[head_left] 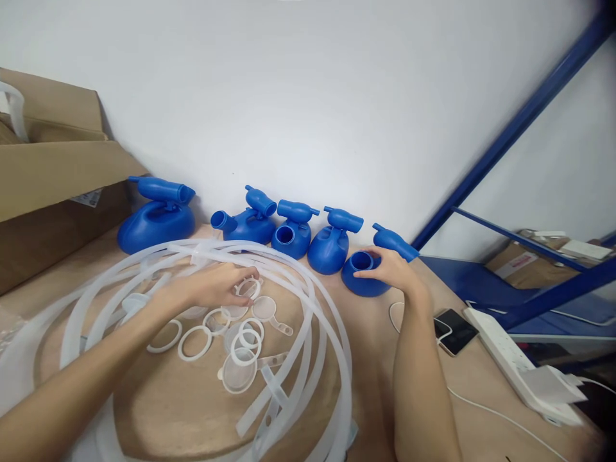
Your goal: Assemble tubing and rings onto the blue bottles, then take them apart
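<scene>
My left hand (219, 282) pinches a translucent white plastic ring (248, 290) with small tabs, above a loose group of parts. Around it lie several flat white rings (195, 343) and round caps with straps, such as one cap (239, 371). My right hand (392, 273) grips the neck of a blue plastic urinal bottle (359, 283), whose round mouth faces up and towards me. Behind that hand a blue funnel-shaped piece (392, 240) slants at the bottle's back. The palm and some fingers of the right hand hide part of the bottle.
Coiled clear tubing (332, 333) rings the loose parts. Several more blue bottles, including one at far left (156, 228), line the wall. A cardboard box (58, 179) stands left. A phone (456, 332), power strip (520, 366) and blue metal rack (520, 122) are right.
</scene>
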Demonstrator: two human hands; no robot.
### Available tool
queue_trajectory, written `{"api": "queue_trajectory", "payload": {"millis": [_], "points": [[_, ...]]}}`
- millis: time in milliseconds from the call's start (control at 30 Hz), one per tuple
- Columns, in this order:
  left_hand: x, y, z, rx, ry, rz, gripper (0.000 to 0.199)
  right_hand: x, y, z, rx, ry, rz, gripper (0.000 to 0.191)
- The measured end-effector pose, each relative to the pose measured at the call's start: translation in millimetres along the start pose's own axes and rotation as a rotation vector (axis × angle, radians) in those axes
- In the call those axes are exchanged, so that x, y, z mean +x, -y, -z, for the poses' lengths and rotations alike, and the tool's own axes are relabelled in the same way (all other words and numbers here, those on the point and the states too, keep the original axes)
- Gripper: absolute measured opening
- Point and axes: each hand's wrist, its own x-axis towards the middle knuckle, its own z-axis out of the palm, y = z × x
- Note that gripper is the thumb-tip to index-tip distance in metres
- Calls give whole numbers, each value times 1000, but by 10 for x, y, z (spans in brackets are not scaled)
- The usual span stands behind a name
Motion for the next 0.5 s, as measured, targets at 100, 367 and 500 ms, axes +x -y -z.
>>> {"api": "queue_trajectory", "payload": {"millis": [100,367,500], "points": [[2,-39,1,-3,-23,-1,48,5,341,-24,-122,57,31,55],[33,-248,-132,-92,-187,-40,56,-71,1022,-189,-119,223,257,78],[43,-358,-266,-125,-235,-148,55,-442,1110,292,69,109,353,82]]}}
